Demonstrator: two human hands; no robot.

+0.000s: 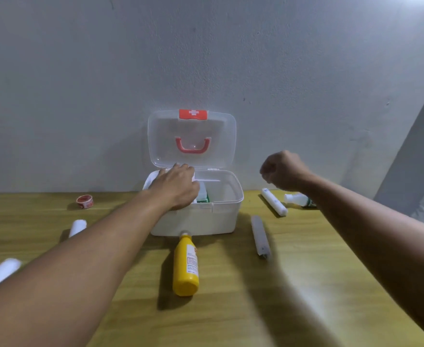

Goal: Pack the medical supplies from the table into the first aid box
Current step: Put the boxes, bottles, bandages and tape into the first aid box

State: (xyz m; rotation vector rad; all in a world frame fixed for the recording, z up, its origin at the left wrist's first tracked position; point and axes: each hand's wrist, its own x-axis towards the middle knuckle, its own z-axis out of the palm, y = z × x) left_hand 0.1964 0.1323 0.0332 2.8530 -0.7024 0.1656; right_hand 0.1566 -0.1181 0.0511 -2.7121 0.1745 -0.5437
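The white first aid box [228,200] stands open against the wall, its clear lid [193,136] upright with a red handle. My left hand [174,187] lies palm down over the box's left side, fingers curled over a white pack [152,181] at the rim. A green-and-white carton [203,196] sits inside. My right hand [285,171] hovers right of the box, fingers curled with nothing in them, above a white tube [273,201] and a small white bottle [296,198]. A yellow bottle [186,266] lies in front of the box.
On the wooden table [293,284] a grey roll [260,236] lies right of the yellow bottle. On the left are a red tape roll [84,201], a white roll [77,227] and another white roll [0,274] near the edge. A wall stands right behind the box.
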